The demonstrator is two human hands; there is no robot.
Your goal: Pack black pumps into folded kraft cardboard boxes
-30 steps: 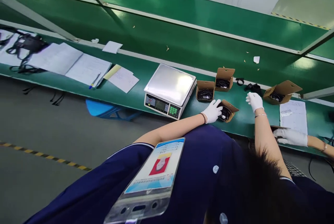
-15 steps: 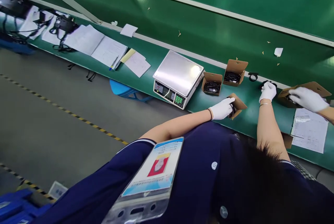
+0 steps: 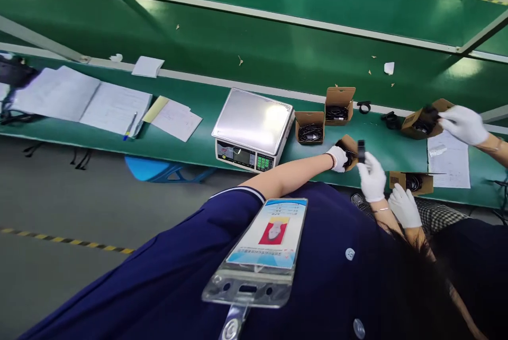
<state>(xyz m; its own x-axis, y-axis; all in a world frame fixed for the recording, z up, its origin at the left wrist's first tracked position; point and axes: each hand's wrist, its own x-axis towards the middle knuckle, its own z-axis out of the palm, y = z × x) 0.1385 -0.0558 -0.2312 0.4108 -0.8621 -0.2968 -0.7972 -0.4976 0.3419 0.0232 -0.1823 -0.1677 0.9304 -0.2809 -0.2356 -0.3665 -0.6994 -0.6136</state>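
Under and around left hand (image 3: pixel 338 159) and right hand (image 3: pixel 372 177), both in white gloves: long green bench (image 3: pixel 391 155). To the left of left hand, beside the forearm: weighing scale (image 3: pixel 254 118) with shiny metal plate. Much farther to the left of same hand: open notebook (image 3: pixel 111 104), lying flat. Well to the right of right hand: paper sheet (image 3: pixel 452 171). Touching left hand, on its right side: open cardboard box (image 3: pixel 348 143) with flap up and something dark inside. Beyond left hand: nearer cable box (image 3: pixel 304 117) and farther cable box (image 3: pixel 340 98), both upright and open, with black cable coiled inside. To the right of right hand: two more boxes, with co-worker's near hand (image 3: pixel 405 207) beside one and co-worker's far hand (image 3: pixel 463 124) over the other. Left hand: fingers at the mouth of the cardboard box, partly hidden; cannot tell if closed on anything. Right hand: raised just to the right of this box, fingers narrowed, holding short black strip (image 3: pixel 361 151) above the fingertips. Beyond right hand, near the back edge: small black ring (image 3: pixel 360 104).
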